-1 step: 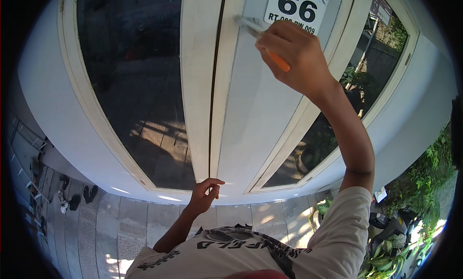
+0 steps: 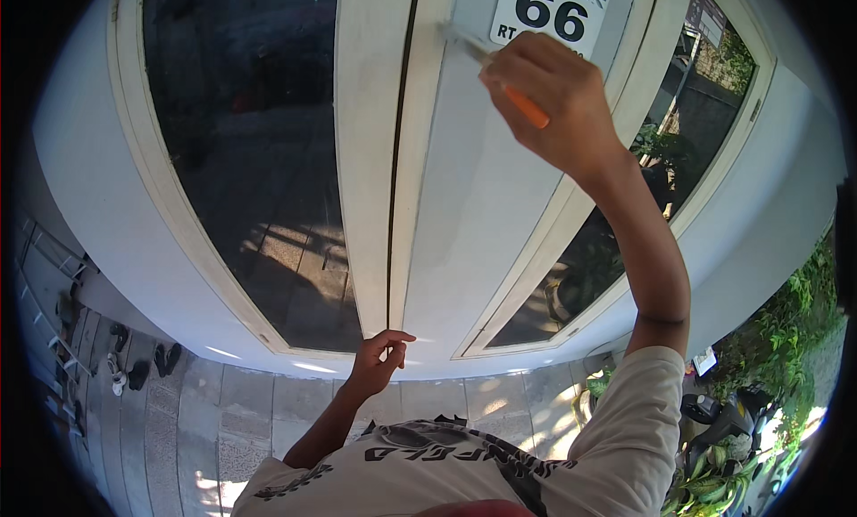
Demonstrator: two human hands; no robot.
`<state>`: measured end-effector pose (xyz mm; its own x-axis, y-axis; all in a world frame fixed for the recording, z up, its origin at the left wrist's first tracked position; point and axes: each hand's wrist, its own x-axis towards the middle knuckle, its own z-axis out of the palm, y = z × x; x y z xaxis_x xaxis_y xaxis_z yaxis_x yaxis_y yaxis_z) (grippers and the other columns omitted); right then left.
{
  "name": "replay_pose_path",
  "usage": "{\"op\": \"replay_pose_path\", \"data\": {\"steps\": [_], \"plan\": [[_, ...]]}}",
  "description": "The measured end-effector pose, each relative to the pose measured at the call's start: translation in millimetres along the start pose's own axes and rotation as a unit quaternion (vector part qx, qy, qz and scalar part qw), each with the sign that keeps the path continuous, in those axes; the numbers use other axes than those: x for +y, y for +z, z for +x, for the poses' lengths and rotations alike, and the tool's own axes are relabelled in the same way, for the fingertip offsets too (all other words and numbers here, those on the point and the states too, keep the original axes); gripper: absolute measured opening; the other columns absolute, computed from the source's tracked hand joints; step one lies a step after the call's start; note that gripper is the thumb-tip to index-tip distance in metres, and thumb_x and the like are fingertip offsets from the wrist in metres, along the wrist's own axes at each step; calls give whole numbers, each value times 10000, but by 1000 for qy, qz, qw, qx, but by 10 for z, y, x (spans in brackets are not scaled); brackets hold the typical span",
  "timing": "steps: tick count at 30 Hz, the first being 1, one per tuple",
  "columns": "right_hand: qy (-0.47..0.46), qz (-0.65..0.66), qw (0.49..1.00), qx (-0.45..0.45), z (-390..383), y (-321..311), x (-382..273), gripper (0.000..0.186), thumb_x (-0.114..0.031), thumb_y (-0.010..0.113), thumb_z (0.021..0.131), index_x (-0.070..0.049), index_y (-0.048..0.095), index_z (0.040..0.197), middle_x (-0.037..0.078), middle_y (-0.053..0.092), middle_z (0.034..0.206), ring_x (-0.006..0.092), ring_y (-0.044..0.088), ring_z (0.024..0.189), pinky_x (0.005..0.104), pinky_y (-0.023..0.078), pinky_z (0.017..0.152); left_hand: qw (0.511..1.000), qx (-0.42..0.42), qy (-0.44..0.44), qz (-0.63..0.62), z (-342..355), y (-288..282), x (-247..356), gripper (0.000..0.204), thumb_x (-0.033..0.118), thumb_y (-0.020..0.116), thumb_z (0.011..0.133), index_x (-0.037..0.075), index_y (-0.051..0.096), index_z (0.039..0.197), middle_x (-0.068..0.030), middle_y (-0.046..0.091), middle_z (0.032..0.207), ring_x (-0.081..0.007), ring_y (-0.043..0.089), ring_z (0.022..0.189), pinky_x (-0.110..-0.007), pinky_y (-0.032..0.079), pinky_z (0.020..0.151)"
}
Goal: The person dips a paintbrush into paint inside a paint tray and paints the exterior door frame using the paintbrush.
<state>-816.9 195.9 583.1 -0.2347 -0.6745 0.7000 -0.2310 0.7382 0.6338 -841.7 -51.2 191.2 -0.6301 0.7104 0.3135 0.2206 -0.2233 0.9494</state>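
Observation:
My right hand point(image 2: 558, 106) is raised and closed around a paintbrush point(image 2: 527, 106) with an orange handle. The blurred bristles reach left to the seam between the pale grey-blue panel point(image 2: 486, 160) and the cream wooden frame point(image 2: 427, 97); whether they touch it I cannot tell. Just right of the brush is a white number plate point(image 2: 546, 17), partly hidden by my hand. Low down, my left hand point(image 2: 379, 361) hangs near the bottom of the frame, loosely bent with fingers apart and nothing visible in it.
A dark glass pane point(image 2: 250, 160) fills the left, and another window point(image 2: 696, 115) stands at the right. Several shoes point(image 2: 138, 374) lie on the paved floor point(image 2: 245, 396) at lower left, by a metal rack point(image 2: 54, 338). Green plants point(image 2: 794, 312) and a motorbike point(image 2: 736, 419) are at lower right.
My right hand has shifted slightly to the right with the paintbrush in it, and now covers more of the plate's lower part. My left hand has stayed in place.

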Motion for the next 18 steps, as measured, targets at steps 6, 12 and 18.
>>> {"op": "replay_pose_path", "data": {"steps": [6,12,18], "plan": [[0,-17,986,168,329,14,257,92,-1,700,812,-20,609,815,86,596,805,237,584,699,347,502,625,1000,-15,12,5,8,4,23,172,55,522,999,21,642,1118,-4,543,667,-78,529,620,-258,452,599],[13,-69,996,62,-181,372,-15,173,-16,752,700,-76,626,802,40,576,864,194,603,800,310,551,600,1000,-17,2,5,-13,-14,-7,177,66,520,1002,23,643,1122,-1,537,664,-78,528,617,-258,450,601],[112,106,983,-100,-599,201,-692,153,50,749,742,-27,652,832,73,620,861,218,633,782,325,532,591,1000,-1,-8,-6,-47,-108,-51,170,79,528,1004,21,649,1109,-8,546,667,-84,529,619,-260,447,600]]}}
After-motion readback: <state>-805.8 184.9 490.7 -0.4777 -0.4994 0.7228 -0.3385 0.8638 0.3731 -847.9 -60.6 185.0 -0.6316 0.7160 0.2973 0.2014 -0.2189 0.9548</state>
